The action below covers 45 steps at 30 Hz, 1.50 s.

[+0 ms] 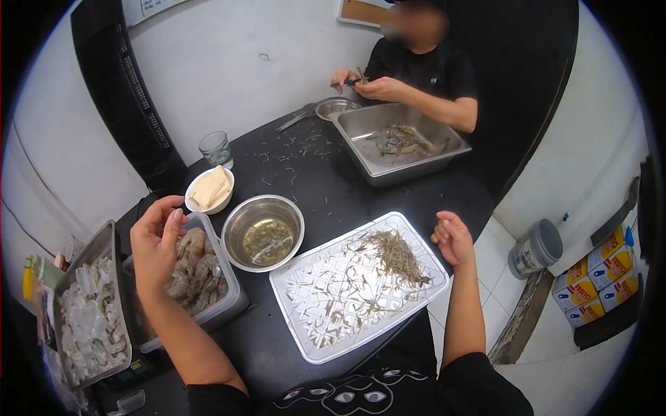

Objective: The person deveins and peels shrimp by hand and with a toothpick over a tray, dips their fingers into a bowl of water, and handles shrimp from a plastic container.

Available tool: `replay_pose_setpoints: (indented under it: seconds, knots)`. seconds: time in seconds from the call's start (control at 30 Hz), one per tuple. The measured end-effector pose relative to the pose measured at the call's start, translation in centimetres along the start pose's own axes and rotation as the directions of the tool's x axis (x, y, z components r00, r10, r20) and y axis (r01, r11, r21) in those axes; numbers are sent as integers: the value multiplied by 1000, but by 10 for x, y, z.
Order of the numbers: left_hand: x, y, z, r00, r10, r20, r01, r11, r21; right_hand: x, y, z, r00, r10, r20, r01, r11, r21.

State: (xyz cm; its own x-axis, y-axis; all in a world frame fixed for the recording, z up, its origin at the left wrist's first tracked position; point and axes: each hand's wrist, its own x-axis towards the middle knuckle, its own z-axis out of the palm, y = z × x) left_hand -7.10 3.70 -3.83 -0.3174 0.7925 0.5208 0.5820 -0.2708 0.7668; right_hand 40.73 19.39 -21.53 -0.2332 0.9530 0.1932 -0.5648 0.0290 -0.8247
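Observation:
My left hand [158, 239] is raised over a clear plastic tub [238, 297] of whole raw shrimp [198, 270]. Its fingers are loosely bent, slightly apart, and I see nothing in them. Just off the right edge of a white plastic tray [305, 344], my right hand [453, 239] is curled closed with nothing visible inside. A tangled heap of thin shrimp legs and feelers [399, 256] lies on the tray, with more bits scattered about. Between tub and tray stands a steel bowl [294, 225] holding murky liquid and scraps.
A metal tray [122, 333] of shrimp and ice is at far left. Behind are a white bowl [223, 201] of pale yellow blocks and a glass [216, 148]. Across the table, a person [423, 76] holds a shrimp and scissors above a deep steel pan [374, 173].

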Motion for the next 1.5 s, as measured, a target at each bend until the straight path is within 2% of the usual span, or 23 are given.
replay_pose_setpoints:
  seconds: [0.1, 0.2, 0.3, 0.43, 0.63, 1.5]
  knots:
    - [-1, 0, 0, 999, -39, 10, 39, 999, -2, 0, 0, 1, 1000, 2, -1, -2, 1000, 0]
    - [-1, -4, -1, 995, -81, 51, 75, 992, 105, -1, -1, 2, 1000, 1, -4, -1, 1000, -8]
    - [-2, -3, -2, 972, -177, 152, 109, 921, 375, -1, 0, 2, 1000, -8, -9, 8, 1000, -15]
    - [-5, 1, -2, 962, -198, 188, 92, 883, 460, -1, 0, 1, 1000, -4, -1, 4, 1000, -9]
    - [-5, 0, 2, 954, -212, 211, 114, 910, 399, 0, 1, 0, 1000, -9, 15, 9, 1000, -4]
    - [-5, -3, 3, 948, -228, 221, 120, 902, 414, -1, 0, 0, 1000, -2, 12, 2, 1000, -2]
